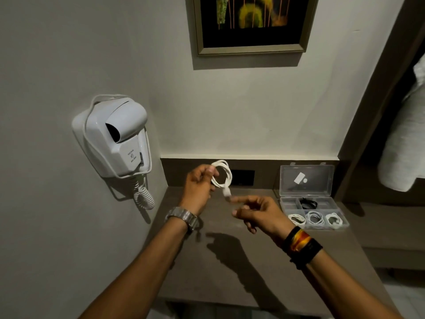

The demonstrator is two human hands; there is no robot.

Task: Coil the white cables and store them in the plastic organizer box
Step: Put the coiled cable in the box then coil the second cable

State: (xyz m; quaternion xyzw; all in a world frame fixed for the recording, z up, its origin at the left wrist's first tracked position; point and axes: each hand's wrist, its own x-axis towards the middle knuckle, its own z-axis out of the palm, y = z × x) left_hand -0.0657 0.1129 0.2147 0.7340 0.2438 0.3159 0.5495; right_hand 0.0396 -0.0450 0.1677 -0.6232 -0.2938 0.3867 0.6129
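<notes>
My left hand [199,187] pinches a coiled white cable [226,174] and holds it up above the brown counter [207,261]. The cable's plug end dangles from the bottom of the loop. My right hand [255,211] hovers just below and to the right, index finger stretched out to touch that plug end, other fingers curled, gripping nothing. The clear plastic organizer box [295,204] lies at the counter's far right with its lid [305,180] leaning open against the wall. Three white cable coils [314,218] fill its front compartments and a black cable [307,202] sits in a rear one.
A white wall-mounted hair dryer [115,139] with a curly cord hangs left of the counter. A dark socket plate [242,177] sits in the backsplash behind my hands. A framed picture [251,24] hangs above. White fabric [404,143] hangs at the far right.
</notes>
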